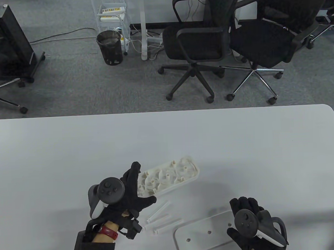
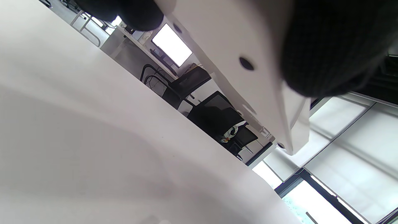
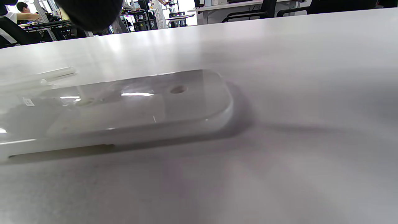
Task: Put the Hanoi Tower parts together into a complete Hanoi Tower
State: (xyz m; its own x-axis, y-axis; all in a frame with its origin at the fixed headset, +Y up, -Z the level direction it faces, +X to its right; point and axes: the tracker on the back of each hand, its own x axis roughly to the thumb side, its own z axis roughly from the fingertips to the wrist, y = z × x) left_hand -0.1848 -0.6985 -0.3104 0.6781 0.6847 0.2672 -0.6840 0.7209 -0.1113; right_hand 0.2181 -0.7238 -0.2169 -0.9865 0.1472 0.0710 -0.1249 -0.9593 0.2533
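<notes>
My left hand (image 1: pixel 144 183) grips the left end of a white ribbed base shell (image 1: pixel 171 175) and holds it tilted above the table, its hollow side up. In the left wrist view its smooth underside (image 2: pixel 236 46) with holes shows between my fingers (image 2: pixel 329 46). A flat white base plate (image 1: pixel 203 235) with three holes lies on the table at the front. My right hand (image 1: pixel 245 207) hovers over its right end, and I cannot tell if it touches it. The plate lies flat in the right wrist view (image 3: pixel 140 105). A few white pegs (image 1: pixel 160 218) lie between my hands.
The white table (image 1: pixel 238 144) stretches far back and to both sides. Office chairs (image 1: pixel 197 44) and a bin (image 1: pixel 109 47) stand on the floor beyond its far edge.
</notes>
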